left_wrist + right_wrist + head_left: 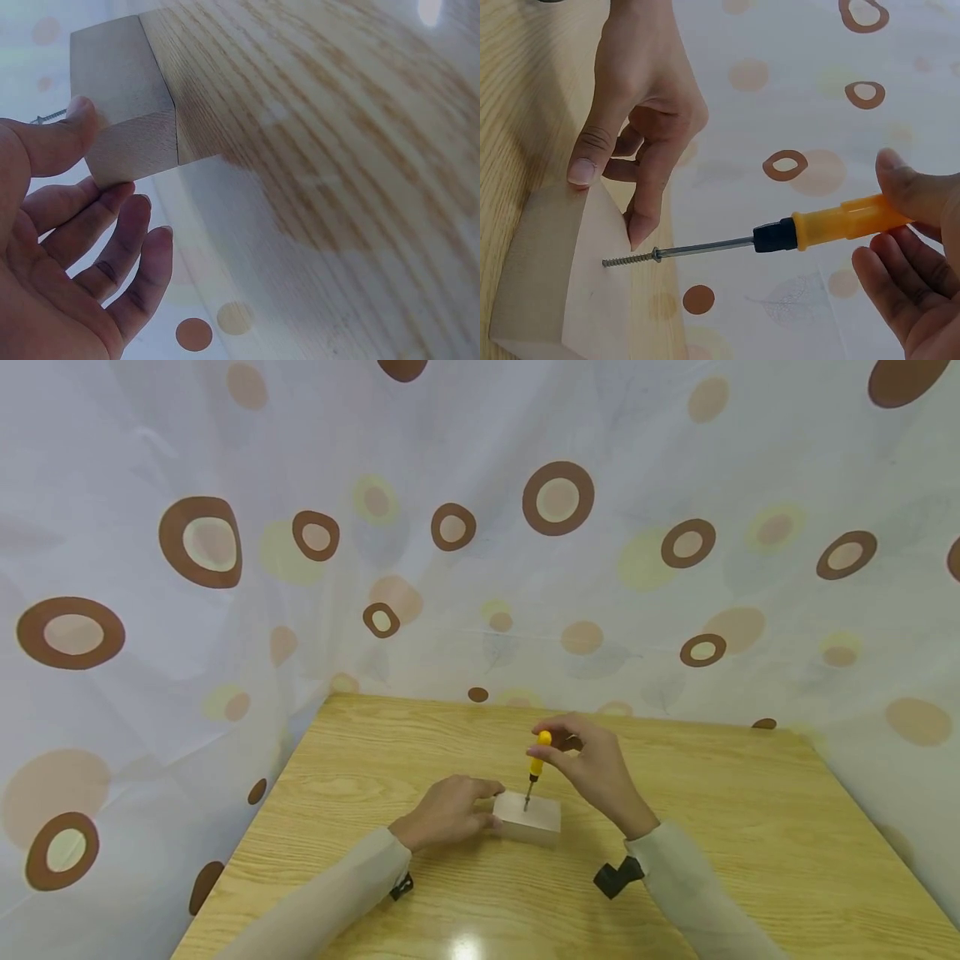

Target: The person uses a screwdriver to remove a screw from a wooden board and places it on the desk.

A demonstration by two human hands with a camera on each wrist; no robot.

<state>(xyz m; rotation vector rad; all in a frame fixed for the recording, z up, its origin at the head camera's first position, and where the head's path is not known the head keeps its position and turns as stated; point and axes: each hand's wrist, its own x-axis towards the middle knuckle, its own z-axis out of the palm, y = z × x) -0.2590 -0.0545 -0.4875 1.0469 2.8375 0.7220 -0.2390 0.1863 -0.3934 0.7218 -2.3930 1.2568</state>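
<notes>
A pale wooden block (542, 812) lies on the table, and my left hand (452, 810) pinches its left end between thumb and fingers. The left wrist view shows the thumb on the block's upper edge and the other fingers loosely bent. A long threaded screw (630, 259) stands in the block's top face, most of its thread exposed. My right hand (596, 768) grips the yellow handle of a screwdriver (840, 225) between thumb and fingertips. The screwdriver's metal tip meets the screw head, shaft and screw nearly in line and slightly tilted in the head view.
The wood-grain table (360, 760) reaches back to a white curtain (480, 568) with brown and beige dots, which also hangs along both sides. A black strap (618, 877) hangs by the right sleeve, and a dark wrist mount (402, 887) shows at the left one.
</notes>
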